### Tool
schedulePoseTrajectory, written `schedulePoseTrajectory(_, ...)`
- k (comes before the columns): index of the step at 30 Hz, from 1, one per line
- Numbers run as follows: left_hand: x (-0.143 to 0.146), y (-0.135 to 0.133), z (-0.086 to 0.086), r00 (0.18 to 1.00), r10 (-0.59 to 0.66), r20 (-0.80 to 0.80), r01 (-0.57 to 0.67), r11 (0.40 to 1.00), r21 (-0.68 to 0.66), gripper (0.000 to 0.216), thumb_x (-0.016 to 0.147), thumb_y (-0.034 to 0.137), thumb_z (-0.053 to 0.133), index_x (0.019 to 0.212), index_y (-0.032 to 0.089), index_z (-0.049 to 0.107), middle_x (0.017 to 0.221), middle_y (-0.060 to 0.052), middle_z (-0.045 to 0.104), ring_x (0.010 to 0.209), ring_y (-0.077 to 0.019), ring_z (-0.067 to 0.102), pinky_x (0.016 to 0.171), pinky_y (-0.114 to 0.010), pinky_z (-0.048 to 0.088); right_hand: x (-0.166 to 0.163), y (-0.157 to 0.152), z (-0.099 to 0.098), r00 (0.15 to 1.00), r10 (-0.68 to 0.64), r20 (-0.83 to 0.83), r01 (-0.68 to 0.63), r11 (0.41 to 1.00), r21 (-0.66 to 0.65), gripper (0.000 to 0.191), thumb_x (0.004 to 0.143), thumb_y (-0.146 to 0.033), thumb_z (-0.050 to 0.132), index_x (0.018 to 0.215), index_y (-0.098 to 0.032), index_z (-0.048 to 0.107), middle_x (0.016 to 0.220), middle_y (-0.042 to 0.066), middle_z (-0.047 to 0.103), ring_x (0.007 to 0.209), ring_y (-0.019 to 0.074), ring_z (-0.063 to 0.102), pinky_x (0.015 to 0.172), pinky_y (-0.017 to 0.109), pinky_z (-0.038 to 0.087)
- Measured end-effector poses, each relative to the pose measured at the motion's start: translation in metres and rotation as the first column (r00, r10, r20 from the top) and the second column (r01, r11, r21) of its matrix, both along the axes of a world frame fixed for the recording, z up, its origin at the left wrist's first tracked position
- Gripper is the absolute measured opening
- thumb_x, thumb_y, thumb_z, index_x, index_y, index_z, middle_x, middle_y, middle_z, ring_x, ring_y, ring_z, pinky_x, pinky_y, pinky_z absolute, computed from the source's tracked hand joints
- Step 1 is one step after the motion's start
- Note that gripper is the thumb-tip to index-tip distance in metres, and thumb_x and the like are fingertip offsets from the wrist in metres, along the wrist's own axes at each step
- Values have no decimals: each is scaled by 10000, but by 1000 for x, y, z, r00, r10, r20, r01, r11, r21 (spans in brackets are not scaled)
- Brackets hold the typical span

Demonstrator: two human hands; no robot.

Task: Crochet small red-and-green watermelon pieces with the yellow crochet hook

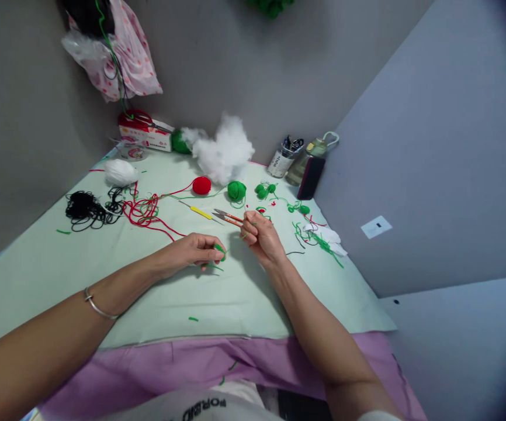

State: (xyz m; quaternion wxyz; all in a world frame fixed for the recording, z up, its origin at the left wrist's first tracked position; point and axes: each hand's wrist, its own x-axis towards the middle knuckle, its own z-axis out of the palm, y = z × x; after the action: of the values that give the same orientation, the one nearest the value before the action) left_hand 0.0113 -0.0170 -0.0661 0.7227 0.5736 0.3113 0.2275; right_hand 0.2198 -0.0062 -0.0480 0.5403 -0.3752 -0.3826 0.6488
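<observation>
Yarn piece, small and green (220,249), is pinched in the left hand (198,249) over the mint-green table (160,313). It looks part-made, loose ends (215,268) left. The right hand (262,235) curls closed beside orange-handled metal snips (232,218), holding what, I can't tell.

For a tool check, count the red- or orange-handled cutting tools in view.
2: red-handled scissors on the box at the back left, and orange-handled snips at the right hand. Others may be hidden in the cup.
</observation>
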Motion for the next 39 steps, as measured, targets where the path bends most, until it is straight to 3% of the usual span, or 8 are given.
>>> schedulePoseTrajectory(4,-3,1,4,996,50,72,-39,990,-138,195,785,349,776,818,171,703,725,12,530,636,-96,475,595,-198,431,4,4,-2,999,-42,20,43,999,-16,280,796,-321,740,724,-196,500,503,-110,359,402,34,247,389,167,196)
schedulePoseTrajectory(10,-6,5,9,941,266,207,-211,944,-255,171,753,273,778,778,141,672,730,20,490,568,-64,369,535,-177,427,15,12,-5,981,-178,81,178,984,8,232,756,-341,712,744,-191,535,642,-30,619,420,38,343,371,177,251)
schedulePoseTrajectory(16,-6,9,10,887,374,271,-279,901,-332,146,742,217,764,754,121,654,737,20,521,531,-41,363,522,-173,446,24,16,-9,929,-260,262,246,966,83,264,751,-404,704,773,-202,534,649,-23,650,425,52,412,404,191,280)
schedulePoseTrajectory(21,-12,13,12,784,522,337,-400,839,-369,157,769,236,762,782,119,659,777,21,551,513,-17,363,504,-143,423,25,17,-15,811,-226,540,158,973,170,192,797,-386,644,782,-199,603,553,-46,578,420,77,381,446,225,283)
schedulePoseTrajectory(26,-14,15,14,793,506,340,-427,859,-283,197,765,264,792,777,108,672,764,10,561,500,-13,360,488,-133,414,19,12,-21,533,-200,822,-18,969,247,156,824,-326,678,753,-194,723,721,31,666,672,163,544,618,278,391)
schedulePoseTrajectory(31,-9,10,10,833,459,309,-400,886,-237,217,801,320,792,845,117,729,726,22,529,530,-29,386,548,-148,474,20,15,-25,312,-295,903,-85,938,336,213,900,-209,604,1070,-225,733,1165,115,664,1124,271,529,914,373,402)
schedulePoseTrajectory(35,-6,8,5,877,400,267,-360,914,-187,263,809,331,795,994,148,763,659,41,498,600,-63,485,670,-179,534,19,21,-29,279,-271,921,-123,941,315,299,857,-119,617,1122,-218,715,1136,127,653,1150,296,517,971,400,389)
schedulePoseTrajectory(39,-7,9,3,878,428,214,-397,901,-173,319,791,306,813,1074,174,752,675,40,555,640,-73,562,759,-203,556,18,23,-28,371,-270,889,-56,949,311,250,875,-156,584,1086,-201,709,1144,128,613,1058,273,559,928,385,422)
